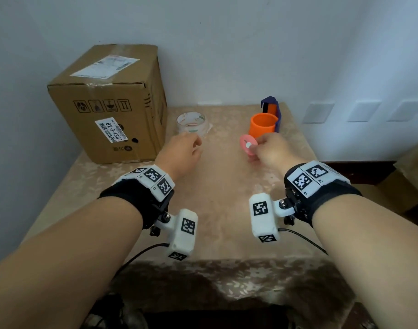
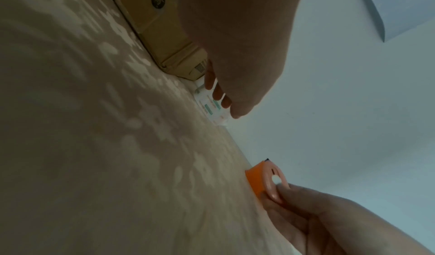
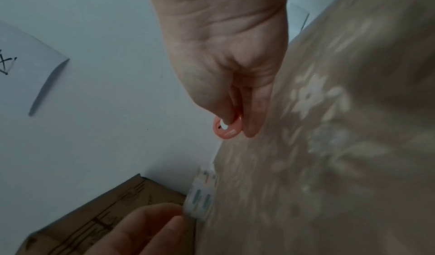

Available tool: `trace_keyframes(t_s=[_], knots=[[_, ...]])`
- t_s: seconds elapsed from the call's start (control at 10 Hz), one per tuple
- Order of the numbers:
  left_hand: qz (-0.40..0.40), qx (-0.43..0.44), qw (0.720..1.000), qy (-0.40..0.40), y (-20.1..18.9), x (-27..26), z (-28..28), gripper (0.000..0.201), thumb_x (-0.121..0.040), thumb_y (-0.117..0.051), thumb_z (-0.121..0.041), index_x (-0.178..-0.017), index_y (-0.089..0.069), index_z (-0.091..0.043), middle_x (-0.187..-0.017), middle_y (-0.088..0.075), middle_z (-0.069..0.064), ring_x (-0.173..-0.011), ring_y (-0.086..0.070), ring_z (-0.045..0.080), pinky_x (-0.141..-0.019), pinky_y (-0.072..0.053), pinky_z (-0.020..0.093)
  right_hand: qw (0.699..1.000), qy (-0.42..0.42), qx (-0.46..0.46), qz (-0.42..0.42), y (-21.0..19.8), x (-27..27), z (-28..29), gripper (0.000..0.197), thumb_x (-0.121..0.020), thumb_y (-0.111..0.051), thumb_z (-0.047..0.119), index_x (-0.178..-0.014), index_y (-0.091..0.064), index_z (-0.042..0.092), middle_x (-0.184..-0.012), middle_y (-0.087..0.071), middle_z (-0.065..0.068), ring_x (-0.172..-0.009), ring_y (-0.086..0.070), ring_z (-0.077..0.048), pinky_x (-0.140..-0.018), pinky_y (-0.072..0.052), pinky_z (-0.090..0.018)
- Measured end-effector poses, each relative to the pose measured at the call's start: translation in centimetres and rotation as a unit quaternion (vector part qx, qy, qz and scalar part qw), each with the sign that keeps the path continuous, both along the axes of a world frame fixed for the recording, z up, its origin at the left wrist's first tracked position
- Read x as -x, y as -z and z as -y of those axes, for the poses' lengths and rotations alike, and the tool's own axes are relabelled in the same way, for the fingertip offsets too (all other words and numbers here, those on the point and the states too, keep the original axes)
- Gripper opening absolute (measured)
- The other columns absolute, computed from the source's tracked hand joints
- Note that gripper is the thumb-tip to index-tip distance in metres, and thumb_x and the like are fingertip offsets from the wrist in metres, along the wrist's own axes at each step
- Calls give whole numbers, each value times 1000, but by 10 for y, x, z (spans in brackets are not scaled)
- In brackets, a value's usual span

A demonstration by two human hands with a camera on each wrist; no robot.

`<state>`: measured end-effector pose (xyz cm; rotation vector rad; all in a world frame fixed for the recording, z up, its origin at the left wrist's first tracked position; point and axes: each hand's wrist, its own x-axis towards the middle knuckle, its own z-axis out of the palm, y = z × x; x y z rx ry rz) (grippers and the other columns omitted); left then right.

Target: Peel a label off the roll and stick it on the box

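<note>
Pink label roll point(image 1: 248, 146) is up off the tablecloth point(image 1: 227, 191), pinched in the fingers of the right hand point(image 1: 273, 150), just in front of the orange cup point(image 1: 262, 125). Left hand point(image 1: 183, 153) hangs loosely curled and holds nothing, just before the clear tape roll point(image 1: 192, 122). Cardboard box point(image 1: 113, 103) stands at the table's far left, against the wall.

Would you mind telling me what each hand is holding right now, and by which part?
The right hand pinches the pink disc at its edge. The left hand holds nothing.
</note>
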<state>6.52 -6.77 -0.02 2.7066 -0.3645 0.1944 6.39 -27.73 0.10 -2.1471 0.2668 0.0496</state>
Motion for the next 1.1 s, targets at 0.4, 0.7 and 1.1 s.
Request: trace_keyframes(t_s=[0.4, 0.7, 1.1], knots=[[3, 2, 1000, 8, -6, -56, -4, 34, -94, -47, -19, -127, -50, -12, -133, -46, 8, -118, -48, 23, -97, -44, 36, 991, 121, -49, -26, 36, -86, -41, 30, -80, -64, 25, -90, -64, -3, -92, -69, -26, -85, -67, -40, -81, -57, -50], [-9, 5, 1000, -10, 3, -66, -10, 31, -94, -49, -19, -122, -53, -10, -132, -46, 10, -118, -49, 25, -99, -41, 35, 995, 78, 56, -13, 27, -101, -42, 36, -90, -50, 20, -55, -42, 14, -93, -66, -23, -88, -64, -32, -90, -54, -43], [1, -6, 1000, -3, -24, -45, -16, 32, -94, -47, -20, -125, -51, -11, -131, -46, 10, -114, -50, 26, -94, -45, 38, 992, 14, 122, -25, -11, -61, -35, 36, -90, -49, 22, -56, -37, 17, -97, -61, -22, -92, -61, -33, -82, -50, -38]])
